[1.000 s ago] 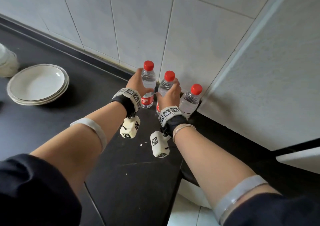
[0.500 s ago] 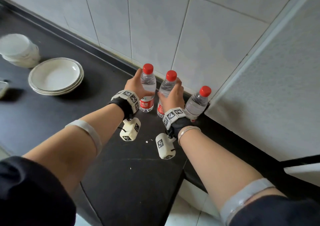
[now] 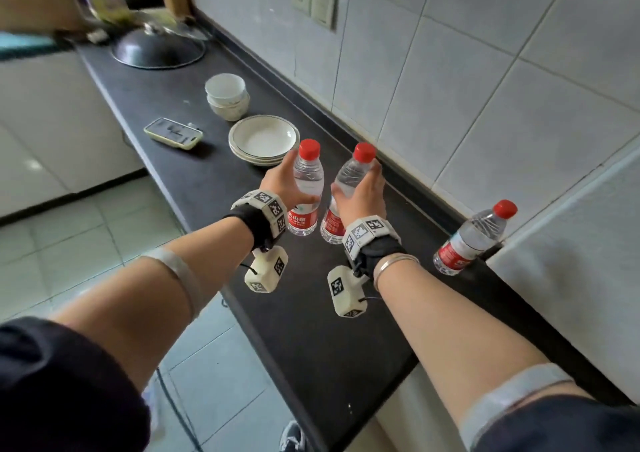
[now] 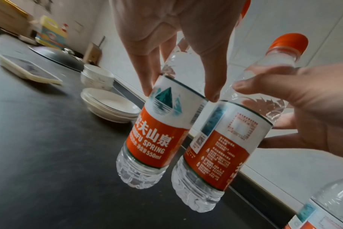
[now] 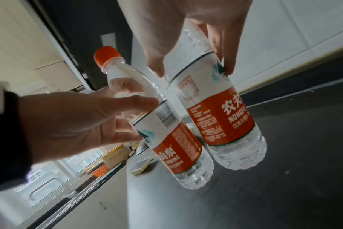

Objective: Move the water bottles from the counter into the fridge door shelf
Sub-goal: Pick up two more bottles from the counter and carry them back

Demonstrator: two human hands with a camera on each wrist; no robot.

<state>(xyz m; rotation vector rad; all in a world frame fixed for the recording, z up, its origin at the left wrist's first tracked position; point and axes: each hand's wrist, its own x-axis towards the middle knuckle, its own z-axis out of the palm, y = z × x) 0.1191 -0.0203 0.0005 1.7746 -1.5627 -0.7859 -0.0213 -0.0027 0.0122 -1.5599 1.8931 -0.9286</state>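
Note:
Three clear water bottles have red caps and red-and-white labels. My left hand (image 3: 289,183) grips the left bottle (image 3: 306,188) around its upper body, and in the left wrist view the thumb and fingers (image 4: 147,77) wrap this bottle (image 4: 157,128). My right hand (image 3: 360,191) grips the second bottle (image 3: 349,177), which tilts slightly; the right wrist view shows it (image 5: 221,116) close up. Both are held side by side just above the black counter (image 3: 311,313). The third bottle (image 3: 471,240) stands alone on the counter by the white panel (image 3: 571,278) at the right.
Stacked white plates (image 3: 263,139), stacked bowls (image 3: 227,101), a phone (image 3: 173,133) and a wok lid (image 3: 157,47) lie further left along the counter. The tiled wall runs behind. A tiled floor lies below the counter's front edge.
Both hands have lifted their bottles away from the wall and carried them left, apart from the third bottle. The head view has swung left along the counter.

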